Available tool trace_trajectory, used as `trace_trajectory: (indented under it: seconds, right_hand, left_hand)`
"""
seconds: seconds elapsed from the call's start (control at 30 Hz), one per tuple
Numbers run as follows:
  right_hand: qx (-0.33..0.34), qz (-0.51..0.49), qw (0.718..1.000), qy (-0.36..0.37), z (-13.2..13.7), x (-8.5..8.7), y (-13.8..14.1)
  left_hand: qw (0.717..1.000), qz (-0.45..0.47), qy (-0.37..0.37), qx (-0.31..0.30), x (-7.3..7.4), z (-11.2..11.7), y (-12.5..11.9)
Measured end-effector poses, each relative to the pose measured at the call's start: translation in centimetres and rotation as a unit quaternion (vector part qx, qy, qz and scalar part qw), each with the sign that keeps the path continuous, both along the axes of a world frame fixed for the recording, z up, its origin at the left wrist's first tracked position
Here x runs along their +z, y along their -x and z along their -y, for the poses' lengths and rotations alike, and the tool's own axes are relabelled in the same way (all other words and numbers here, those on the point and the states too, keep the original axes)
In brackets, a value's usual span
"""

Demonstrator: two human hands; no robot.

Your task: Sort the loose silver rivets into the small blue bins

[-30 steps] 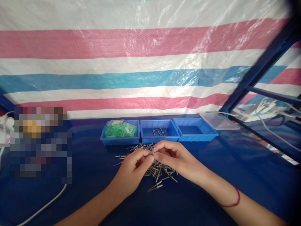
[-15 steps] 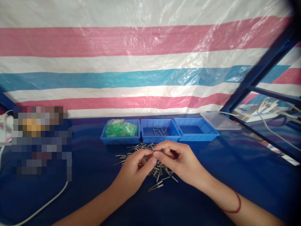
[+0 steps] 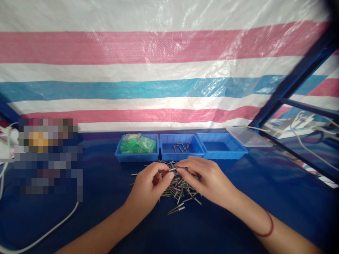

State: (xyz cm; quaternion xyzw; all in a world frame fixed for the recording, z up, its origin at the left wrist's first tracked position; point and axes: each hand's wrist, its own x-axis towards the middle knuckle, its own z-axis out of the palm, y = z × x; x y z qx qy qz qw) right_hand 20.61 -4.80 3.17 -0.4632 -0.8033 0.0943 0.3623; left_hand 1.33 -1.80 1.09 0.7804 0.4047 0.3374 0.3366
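Observation:
A small metal blind rivet (image 3: 173, 169) is pinched between the thumb and index finger of my right hand (image 3: 205, 175). My left hand (image 3: 149, 183) curls at the rivet's other end, its thumb and index fingertip slightly apart; whether they touch the rivet is hard to make out. Under both hands spreads a loose pile of blind rivets (image 3: 178, 188), partly hidden by my fingers. Just behind the pile, a blue bin (image 3: 182, 155) in the middle contains several rivets.
The left blue bin (image 3: 137, 157) is filled with green plastic packets (image 3: 137, 144). To the right stands another blue bin (image 3: 225, 154), with a clear plastic lid (image 3: 249, 137) behind it. A white cable (image 3: 53, 235) crosses the blue tabletop (image 3: 92, 183) at left; a striped sheet (image 3: 159, 88) hangs behind.
My fingertips have drawn apart a little, and the rivet between them now shows. The left thumb and index finger have loosened. The view has shifted slightly.

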Motion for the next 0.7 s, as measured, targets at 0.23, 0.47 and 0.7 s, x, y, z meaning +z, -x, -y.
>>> trace_trajectory:
  seconds: [0.23,0.47,0.7]
  right_hand:
    - [-0.186,0.051,0.978,-0.081,-2.3,-1.4,-2.6]
    - [-0.245,0.066,0.967,-0.018,-2.9,-1.6,-3.1]
    - [-0.137,0.088,0.986,0.022,-1.8,-1.5,-1.4]
  left_hand:
    - [0.974,-0.162,-0.144,-0.058,1.4,-1.4,1.3]
    - [0.921,-0.319,-0.158,-0.16,2.4,-1.4,2.2]
    - [0.898,-0.364,-0.148,-0.198,2.3,-1.0,1.9]
